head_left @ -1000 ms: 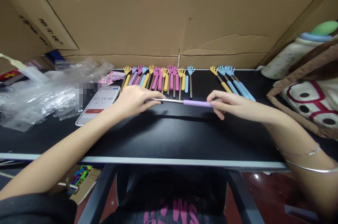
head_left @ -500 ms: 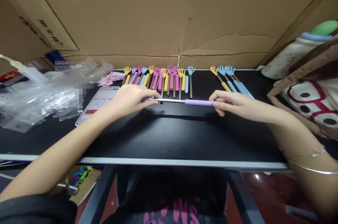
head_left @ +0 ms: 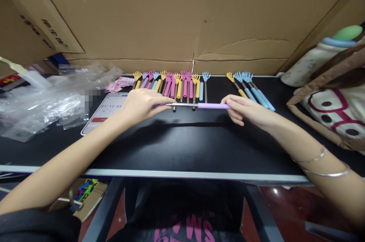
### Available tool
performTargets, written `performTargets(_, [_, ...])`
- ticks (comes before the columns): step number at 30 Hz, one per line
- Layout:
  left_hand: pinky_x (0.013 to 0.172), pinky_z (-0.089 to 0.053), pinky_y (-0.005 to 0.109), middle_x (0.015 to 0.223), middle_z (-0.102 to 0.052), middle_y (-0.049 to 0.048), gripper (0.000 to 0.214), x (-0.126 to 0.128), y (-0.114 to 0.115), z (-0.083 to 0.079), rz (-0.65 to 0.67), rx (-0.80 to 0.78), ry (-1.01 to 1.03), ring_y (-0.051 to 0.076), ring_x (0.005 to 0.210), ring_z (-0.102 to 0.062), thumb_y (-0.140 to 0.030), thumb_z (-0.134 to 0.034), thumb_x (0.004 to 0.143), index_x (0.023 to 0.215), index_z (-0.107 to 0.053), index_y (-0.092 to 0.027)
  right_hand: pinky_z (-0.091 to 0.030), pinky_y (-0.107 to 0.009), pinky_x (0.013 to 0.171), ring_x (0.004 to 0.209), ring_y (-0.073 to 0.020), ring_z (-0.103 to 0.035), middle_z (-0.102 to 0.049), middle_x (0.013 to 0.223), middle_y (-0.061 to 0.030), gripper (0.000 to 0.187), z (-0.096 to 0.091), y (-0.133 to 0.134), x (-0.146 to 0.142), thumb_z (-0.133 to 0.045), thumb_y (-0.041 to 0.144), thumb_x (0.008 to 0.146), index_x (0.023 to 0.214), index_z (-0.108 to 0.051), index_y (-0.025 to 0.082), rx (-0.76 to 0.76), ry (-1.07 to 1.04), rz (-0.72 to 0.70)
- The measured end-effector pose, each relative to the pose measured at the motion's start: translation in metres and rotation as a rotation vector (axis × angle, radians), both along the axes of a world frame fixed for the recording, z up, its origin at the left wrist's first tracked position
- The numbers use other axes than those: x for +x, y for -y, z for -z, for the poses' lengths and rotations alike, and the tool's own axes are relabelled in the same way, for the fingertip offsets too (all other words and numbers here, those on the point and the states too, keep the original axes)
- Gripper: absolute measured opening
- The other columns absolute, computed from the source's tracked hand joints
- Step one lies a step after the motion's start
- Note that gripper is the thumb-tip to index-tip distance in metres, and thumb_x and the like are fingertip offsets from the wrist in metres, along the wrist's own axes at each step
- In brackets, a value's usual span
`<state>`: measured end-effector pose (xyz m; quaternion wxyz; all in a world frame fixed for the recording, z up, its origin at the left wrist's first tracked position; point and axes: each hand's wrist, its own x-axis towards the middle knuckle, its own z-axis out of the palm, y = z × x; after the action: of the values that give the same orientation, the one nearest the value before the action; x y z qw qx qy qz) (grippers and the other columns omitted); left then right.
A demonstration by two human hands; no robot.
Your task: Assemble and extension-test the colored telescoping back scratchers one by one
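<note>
1. Head view: you hold a purple-handled back scratcher [head_left: 196, 105] level, just above the black table [head_left: 185, 143], stretched from one hand to the other.
2. Your left hand [head_left: 142, 105] is closed over its claw end, fingers curled together round it, with the metal rod coming out past your thumb.
3. Your right hand [head_left: 245, 110] pinches the tip of the purple handle between thumb and fingertips; the other fingers are tucked beneath.
4. Just behind the rod lies a row of scratchers [head_left: 171, 86] in yellow, pink, purple and blue, claws toward the cardboard wall [head_left: 171, 17].
5. A smaller group [head_left: 251, 89], mostly blue, lies behind your right hand.
6. A phone [head_left: 107, 110] showing a timer lies beside your left wrist, with clear plastic bags [head_left: 42, 101] further left.
7. A fabric bag [head_left: 333, 101] stands at the table's right end.
</note>
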<state>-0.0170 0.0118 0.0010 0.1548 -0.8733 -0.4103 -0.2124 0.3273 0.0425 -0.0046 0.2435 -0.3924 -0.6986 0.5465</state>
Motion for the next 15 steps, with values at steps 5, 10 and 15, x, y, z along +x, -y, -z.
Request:
performTargets(5, [0.059, -0.038, 0.028, 0.083, -0.079, 0.0027, 0.034, 0.001, 0.002, 0.0, 0.011, 0.077, -0.039, 0.018, 0.073, -0.072, -0.047, -0.048, 0.101, 0.109, -0.078, -0.032, -0.015, -0.027, 0.038, 0.034, -0.0074, -0.027, -0.03, 0.045, 0.012, 0.034, 0.006, 0.004, -0.009, -0.059, 0.053, 0.092, 0.089, -0.051, 0.021, -0.146, -0.127, 0.08])
performTargets(10, [0.06, -0.039, 0.028, 0.083, -0.079, 0.003, 0.032, 0.003, 0.001, 0.003, -0.035, 0.023, -0.012, 0.019, 0.074, -0.072, -0.046, -0.05, 0.099, 0.105, -0.078, -0.031, -0.023, -0.027, 0.043, 0.037, -0.0093, -0.031, -0.031, 0.043, 0.011, 0.033, 0.009, 0.002, -0.014, -0.059, 0.053, 0.091, 0.088, -0.052, 0.021, -0.047, -0.111, 0.151])
performTargets(15, [0.062, -0.04, 0.026, 0.081, -0.078, 0.0009, 0.03, 0.008, 0.002, 0.002, -0.061, -0.09, 0.018, 0.017, 0.073, -0.071, -0.045, -0.052, 0.098, 0.107, -0.077, -0.03, -0.034, -0.029, 0.056, 0.053, -0.0136, -0.046, -0.048, 0.055, 0.0038, 0.032, 0.003, 0.007, -0.015, -0.049, 0.053, 0.095, 0.088, -0.055, 0.022, 0.432, 0.137, 0.256])
